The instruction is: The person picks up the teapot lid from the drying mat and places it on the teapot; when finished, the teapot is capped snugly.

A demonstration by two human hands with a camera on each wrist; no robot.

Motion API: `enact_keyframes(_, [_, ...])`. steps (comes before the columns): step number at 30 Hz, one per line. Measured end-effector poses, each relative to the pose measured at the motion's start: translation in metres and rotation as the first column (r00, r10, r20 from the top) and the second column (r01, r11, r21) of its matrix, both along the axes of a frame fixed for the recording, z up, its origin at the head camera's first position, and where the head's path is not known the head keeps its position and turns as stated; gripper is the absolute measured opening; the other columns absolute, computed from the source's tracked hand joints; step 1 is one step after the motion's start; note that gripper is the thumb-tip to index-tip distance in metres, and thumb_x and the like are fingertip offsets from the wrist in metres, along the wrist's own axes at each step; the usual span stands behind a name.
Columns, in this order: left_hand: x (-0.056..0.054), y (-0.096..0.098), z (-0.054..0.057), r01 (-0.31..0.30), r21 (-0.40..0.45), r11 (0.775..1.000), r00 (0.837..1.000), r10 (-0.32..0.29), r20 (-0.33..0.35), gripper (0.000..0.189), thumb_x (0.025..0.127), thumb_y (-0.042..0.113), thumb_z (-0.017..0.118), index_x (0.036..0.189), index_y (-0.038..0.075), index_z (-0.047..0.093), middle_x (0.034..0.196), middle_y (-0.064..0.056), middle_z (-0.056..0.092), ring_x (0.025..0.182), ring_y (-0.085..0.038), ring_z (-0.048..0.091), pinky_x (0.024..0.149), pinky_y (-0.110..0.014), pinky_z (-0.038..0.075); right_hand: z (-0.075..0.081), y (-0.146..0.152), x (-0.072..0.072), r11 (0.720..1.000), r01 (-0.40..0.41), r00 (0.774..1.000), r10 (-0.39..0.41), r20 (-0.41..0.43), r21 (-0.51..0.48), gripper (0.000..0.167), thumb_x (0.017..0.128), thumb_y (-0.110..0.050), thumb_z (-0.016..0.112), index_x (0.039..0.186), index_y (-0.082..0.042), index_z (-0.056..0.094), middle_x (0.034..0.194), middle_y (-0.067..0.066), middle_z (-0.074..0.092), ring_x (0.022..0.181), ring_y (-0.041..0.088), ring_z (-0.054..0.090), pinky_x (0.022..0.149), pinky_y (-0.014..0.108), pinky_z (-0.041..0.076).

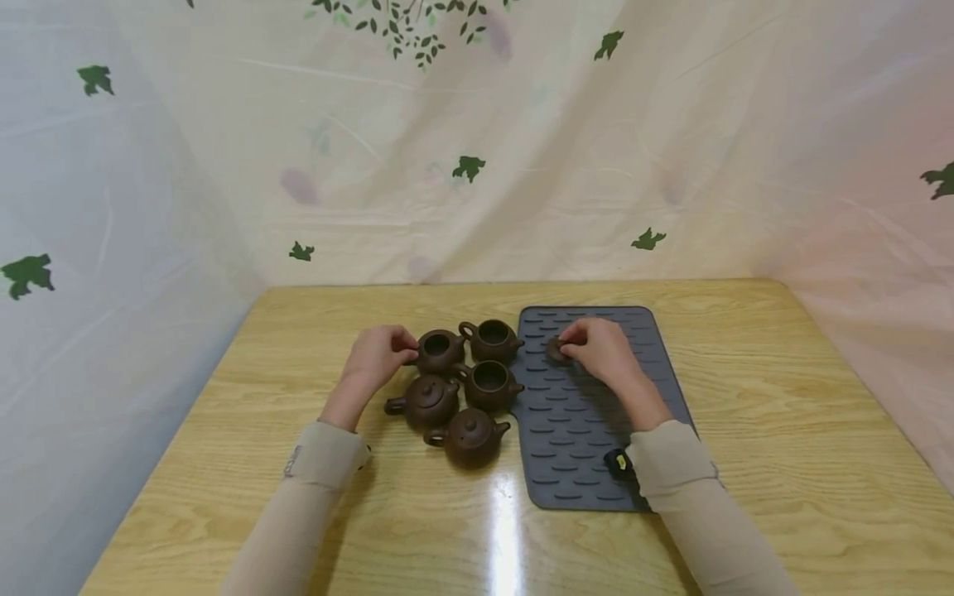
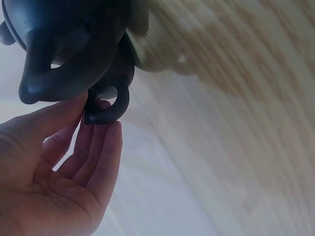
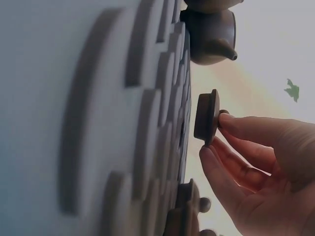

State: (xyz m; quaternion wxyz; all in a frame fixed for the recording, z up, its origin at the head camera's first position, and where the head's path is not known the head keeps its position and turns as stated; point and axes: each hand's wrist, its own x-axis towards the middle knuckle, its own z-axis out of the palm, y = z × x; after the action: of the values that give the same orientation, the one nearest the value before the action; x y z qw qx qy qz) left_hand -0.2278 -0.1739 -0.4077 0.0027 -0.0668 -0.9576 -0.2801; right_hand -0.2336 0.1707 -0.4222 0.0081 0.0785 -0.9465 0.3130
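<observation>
My left hand (image 1: 371,361) pinches the handle (image 2: 109,114) of a dark brown teapot (image 1: 441,362) at the back left of a cluster. That teapot has no lid on, and its round opening shows. Over the grey ridged mat (image 1: 540,463), my right hand (image 1: 605,354) holds a small brown lid (image 3: 204,117) by its knob, with a fingertip at the rim. The right wrist view shows this lid raised off the mat. Two more lidless teapots (image 1: 494,341) stand to the right, beside the mat's left edge.
Two teapots with lids on, one at the left (image 1: 431,403) and one in front (image 1: 472,443), complete the tight cluster. More lids (image 3: 186,216) lie on the mat near my right hand. A wooden table (image 1: 768,430) reaches back to a leaf-printed curtain (image 1: 537,182).
</observation>
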Motion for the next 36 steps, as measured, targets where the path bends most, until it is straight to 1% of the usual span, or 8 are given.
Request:
enact_keyframes(8, [0.0,0.001,0.002,-0.004,-0.011,1.0,1.0,0.003,-0.015,0.01,0.094,0.013,0.07,0.1,0.008,0.075,0.101,-0.01,0.075,0.094,-0.027,0.07,0.078,-0.038,0.058,0.008,-0.011,0.001,0.999,-0.018,1.0,0.018,-0.003,-0.03,0.018,0.096,-0.015,0.067,0.111,-0.006,0.072,0.114,0.016,0.072,0.106,0.032,0.067,0.085,0.046,0.056])
enact_keyframes(14, [0.001,0.001,0.004,-0.007,-0.018,1.0,1.0,0.006,-0.006,0.009,0.094,0.012,0.07,0.1,0.009,0.075,0.102,-0.011,0.075,0.096,-0.027,0.07,0.08,-0.038,0.058,0.015,-0.019,0.002,0.999,-0.03,1.0,0.03,-0.008,-0.033,0.019,0.096,-0.016,0.067,0.112,-0.007,0.072,0.114,0.014,0.072,0.107,0.031,0.067,0.087,0.047,0.057])
enact_keyframes(19, [0.0,0.002,0.003,-0.015,-0.02,1.0,1.0,0.015,-0.008,0.008,0.093,0.012,0.07,0.099,0.008,0.075,0.101,-0.011,0.076,0.096,-0.027,0.07,0.079,-0.036,0.058,0.02,-0.026,0.002,0.998,-0.044,0.999,0.044,-0.012,-0.054,0.019,0.096,-0.016,0.067,0.112,-0.008,0.071,0.116,0.014,0.071,0.109,0.031,0.067,0.088,0.046,0.057])
enact_keyframes(23, [-0.002,0.001,0.002,-0.01,-0.024,1.0,1.0,0.01,0.002,0.01,0.093,0.013,0.071,0.1,0.008,0.075,0.103,-0.012,0.076,0.099,-0.028,0.07,0.081,-0.039,0.058,0.025,-0.03,0.004,0.996,-0.064,0.998,0.062,-0.027,-0.066,0.018,0.096,-0.015,0.067,0.112,-0.007,0.071,0.115,0.014,0.071,0.108,0.031,0.067,0.088,0.046,0.057])
enact_keyframes(29, [-0.002,0.001,0.002,-0.014,-0.03,0.999,1.0,0.014,0.005,0.01,0.092,0.013,0.072,0.1,0.008,0.075,0.103,-0.011,0.076,0.097,-0.027,0.07,0.081,-0.039,0.058,0.031,-0.039,0.005,0.994,-0.084,0.995,0.08,-0.058,-0.066,0.017,0.095,-0.015,0.068,0.11,-0.007,0.072,0.114,0.014,0.071,0.106,0.03,0.067,0.088,0.046,0.057])
enact_keyframes(36, [0.0,0.001,0.002,-0.013,-0.02,1.0,1.0,0.013,0.002,0.009,0.092,0.013,0.072,0.099,0.008,0.075,0.101,-0.011,0.076,0.095,-0.027,0.07,0.079,-0.038,0.058,0.034,-0.053,0.003,0.991,-0.096,0.995,0.093,-0.039,-0.097,0.016,0.096,-0.017,0.067,0.11,-0.01,0.071,0.116,0.012,0.07,0.107,0.029,0.067,0.087,0.044,0.057])
